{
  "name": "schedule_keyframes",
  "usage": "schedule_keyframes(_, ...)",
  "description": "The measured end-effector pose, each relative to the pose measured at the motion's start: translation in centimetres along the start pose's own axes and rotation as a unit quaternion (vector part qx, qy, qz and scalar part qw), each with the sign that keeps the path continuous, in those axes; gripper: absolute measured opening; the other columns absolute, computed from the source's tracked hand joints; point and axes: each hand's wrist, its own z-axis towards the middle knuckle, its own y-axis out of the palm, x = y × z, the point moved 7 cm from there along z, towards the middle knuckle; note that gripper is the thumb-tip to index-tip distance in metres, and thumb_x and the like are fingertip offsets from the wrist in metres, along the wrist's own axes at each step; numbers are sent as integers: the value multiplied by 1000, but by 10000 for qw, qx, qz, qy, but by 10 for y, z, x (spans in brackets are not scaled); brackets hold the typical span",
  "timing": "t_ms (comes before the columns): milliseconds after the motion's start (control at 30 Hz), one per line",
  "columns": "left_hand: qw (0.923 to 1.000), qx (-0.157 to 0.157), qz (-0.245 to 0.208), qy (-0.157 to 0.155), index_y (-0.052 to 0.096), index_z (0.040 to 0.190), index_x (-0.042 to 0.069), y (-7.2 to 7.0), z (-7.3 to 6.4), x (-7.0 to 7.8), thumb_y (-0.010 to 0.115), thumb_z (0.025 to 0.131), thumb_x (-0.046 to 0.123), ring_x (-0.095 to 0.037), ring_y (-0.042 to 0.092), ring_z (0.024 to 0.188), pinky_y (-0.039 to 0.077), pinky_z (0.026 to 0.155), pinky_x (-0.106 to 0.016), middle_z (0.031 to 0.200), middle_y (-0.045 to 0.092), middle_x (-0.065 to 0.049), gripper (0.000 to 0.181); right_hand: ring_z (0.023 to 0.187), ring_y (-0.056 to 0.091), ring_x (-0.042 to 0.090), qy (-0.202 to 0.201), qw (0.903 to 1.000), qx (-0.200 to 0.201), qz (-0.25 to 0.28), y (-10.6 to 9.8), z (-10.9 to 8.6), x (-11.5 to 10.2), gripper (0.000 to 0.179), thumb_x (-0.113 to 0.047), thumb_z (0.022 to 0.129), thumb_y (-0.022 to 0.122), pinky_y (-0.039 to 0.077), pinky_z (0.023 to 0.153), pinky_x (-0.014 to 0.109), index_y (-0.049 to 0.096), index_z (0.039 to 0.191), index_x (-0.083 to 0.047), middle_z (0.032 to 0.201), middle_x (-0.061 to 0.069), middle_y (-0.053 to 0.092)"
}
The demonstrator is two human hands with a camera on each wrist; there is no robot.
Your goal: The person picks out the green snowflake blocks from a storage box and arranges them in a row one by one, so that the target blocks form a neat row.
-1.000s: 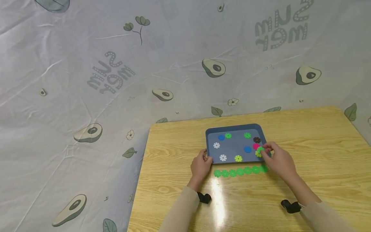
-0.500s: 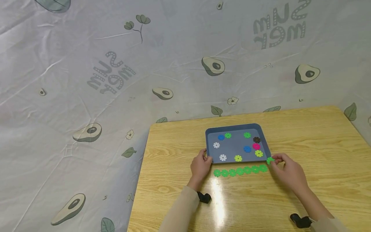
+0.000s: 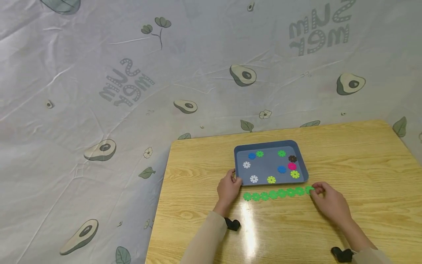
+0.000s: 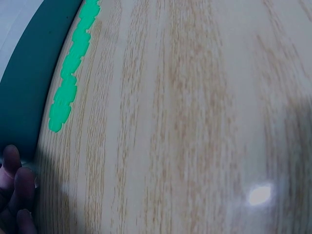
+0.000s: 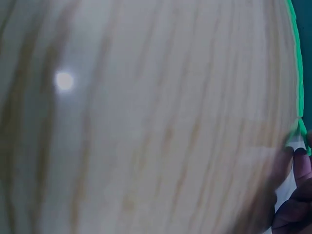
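My left hand (image 3: 228,189) holds the front left corner of a blue-grey tray (image 3: 267,168), thumb at the rim. In the left wrist view its fingertips (image 4: 24,183) show beside the tray wall (image 4: 27,83). A row of green notched plastic discs (image 3: 273,194) lies on the table along the tray's front side. At the row's right end, my right hand (image 3: 331,203) pinches a green notched disc (image 3: 309,189) between thumb and fingers. The right wrist view shows that disc (image 5: 302,127) tilted, one edge raised off the table.
Inside the tray are loose discs: blue (image 3: 281,169), white (image 3: 254,179), yellow (image 3: 271,179), pink (image 3: 292,166), brown (image 3: 292,158) and green (image 3: 281,153). The wooden table (image 3: 197,165) meets a printed cloth (image 3: 211,91) behind it.
My right hand has brought a green disc from over the tray's right side, past its front corner, down to the row's right end. The left hand and tray have stayed put.
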Motion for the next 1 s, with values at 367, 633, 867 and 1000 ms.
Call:
schedule_keyframes(367,10000,7,-14,-16,68,136,17,-1,0,3,60,90,27,-6,48,53,37,56,-30,66,56,15,49,77,59,19,105,9995,-232,-188,1,4,-1,35,-27,101,63,43,62,36,68,118,3,97,9,68)
schedule_keyframes(633,10000,12,2,-44,69,135,17,0,-1,2,61,88,27,-6,47,54,36,56,-30,65,55,15,48,82,61,21,194,9995,-187,-167,0,3,2,35,-31,102,62,44,65,37,70,116,1,97,7,68)
schedule_keyframes(867,10000,50,29,-54,69,135,17,1,-1,1,61,88,27,-6,48,55,37,57,-30,66,56,15,49,70,55,18,-32,9996,260,-35,-12,10,-7,31,-29,103,61,42,61,34,70,114,-2,99,10,68)
schedule_keyframes(1000,9999,72,13,-69,69,135,17,0,0,2,61,87,26,-6,48,55,38,57,-31,67,56,15,49,55,42,15,-42,9995,313,15,-19,20,-17,35,-33,104,59,37,52,33,68,118,-2,104,12,67)
